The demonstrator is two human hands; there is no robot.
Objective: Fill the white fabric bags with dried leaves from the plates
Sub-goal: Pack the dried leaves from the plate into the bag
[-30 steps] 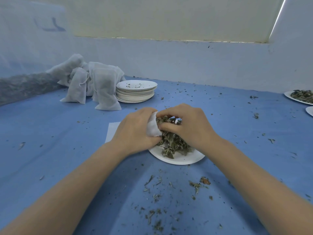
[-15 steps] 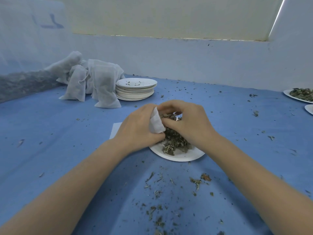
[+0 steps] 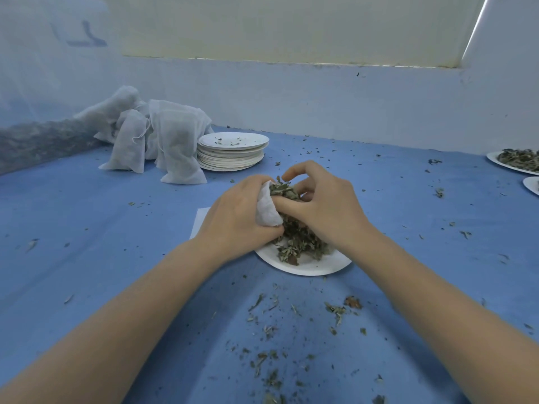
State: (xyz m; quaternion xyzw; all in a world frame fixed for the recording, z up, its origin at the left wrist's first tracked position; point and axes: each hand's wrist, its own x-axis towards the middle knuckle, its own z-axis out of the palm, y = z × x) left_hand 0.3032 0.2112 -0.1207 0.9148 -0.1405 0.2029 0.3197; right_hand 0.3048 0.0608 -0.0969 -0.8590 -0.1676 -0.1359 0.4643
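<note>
A white paper plate point(image 3: 309, 265) in the middle of the blue table carries a heap of dried leaves point(image 3: 297, 243). My left hand point(image 3: 236, 220) grips a white fabric bag point(image 3: 267, 211) at the plate's left edge, its mouth turned toward the heap. My right hand point(image 3: 323, 208) is closed on a bunch of leaves and presses it against the bag's mouth. Most of the bag lies hidden under my left hand; one flat white corner point(image 3: 199, 221) shows to its left.
Filled white bags point(image 3: 163, 141) lie heaped at the back left beside a stack of empty plates point(image 3: 232, 151). At the right edge stand a plate with leaves point(image 3: 516, 161) and part of another plate point(image 3: 532, 185). Leaf crumbs point(image 3: 291, 330) litter the blue table.
Both hands have risen slightly above the plate. My right hand has lifted a bunch of leaves to the bag's mouth, and more of the white bag shows between the hands.
</note>
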